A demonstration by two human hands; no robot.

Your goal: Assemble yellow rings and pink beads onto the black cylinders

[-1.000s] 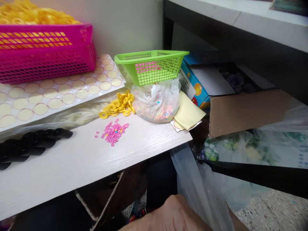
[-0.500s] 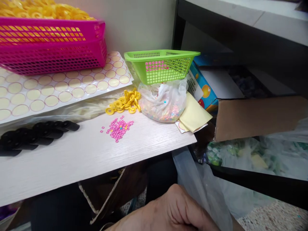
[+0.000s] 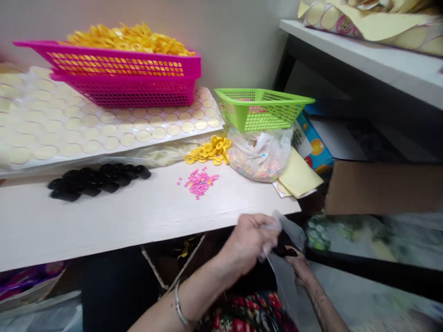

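My left hand [image 3: 251,240], a bangle on its wrist, is closed on the crumpled edge of a clear plastic bag [image 3: 282,281] just past the table's front edge. Close beside it, my right hand [image 3: 300,266] has its fingers closed around shiny black pieces [image 3: 285,250] at the bag's mouth; blur hides their exact shape. On the table in front of both hands lies a loose pile of small pink beads [image 3: 200,183]. Behind that are yellow rings [image 3: 211,150]. Further left, short black cylindrical pieces [image 3: 98,179] are laid in rows.
A pink basket [image 3: 138,87] full of yellow rings stands on sticker sheets [image 3: 114,133]. A green basket [image 3: 270,115] sits behind a bag of coloured beads [image 3: 258,159]. To the right are an open cardboard box [image 3: 380,186] and a dark-framed shelf [image 3: 363,50].
The view has swung left and back. My left hand has risen from the bottom edge to the bag, and my right hand with black pieces has come into view.
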